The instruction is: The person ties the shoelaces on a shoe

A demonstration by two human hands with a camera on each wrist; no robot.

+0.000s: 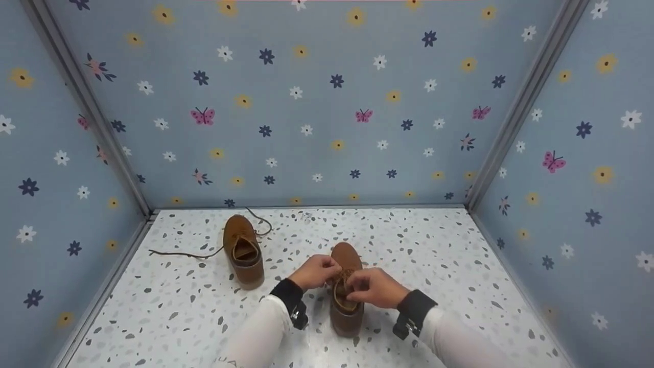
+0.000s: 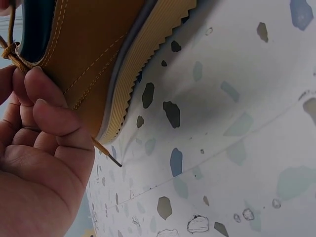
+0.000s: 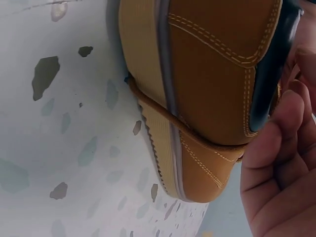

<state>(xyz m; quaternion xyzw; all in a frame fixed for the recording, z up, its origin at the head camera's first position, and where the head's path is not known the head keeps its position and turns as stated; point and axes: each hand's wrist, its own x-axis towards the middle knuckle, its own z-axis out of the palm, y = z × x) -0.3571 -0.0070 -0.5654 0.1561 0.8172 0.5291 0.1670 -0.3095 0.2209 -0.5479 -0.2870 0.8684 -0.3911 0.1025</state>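
Note:
A brown lace-up shoe (image 1: pixel 346 256) stands on the speckled surface with its toe pointing away, between both hands. On the left side of its opening, my left hand (image 1: pixel 316 272) pinches the shoelace by the knot (image 2: pixel 11 51); a lace end (image 2: pixel 113 159) with a dark tip sticks out below that hand. My right hand (image 1: pixel 377 288) is over the opening, thumb and fingertips together on a strand of the lace, mostly hidden by the fingers. Down the shoe's right side runs another length of lace (image 3: pixel 197 140), reaching the ridged pale sole (image 3: pixel 143 54).
A second brown shoe (image 1: pixel 250 276) stands further left, its laces (image 1: pixel 196 255) loose and spread to both sides. Blue flowered panels (image 1: pixel 306 112) enclose the white speckled surface (image 1: pixel 439 245) at the back and sides, with grey metal posts (image 1: pixel 516 112) at the corners.

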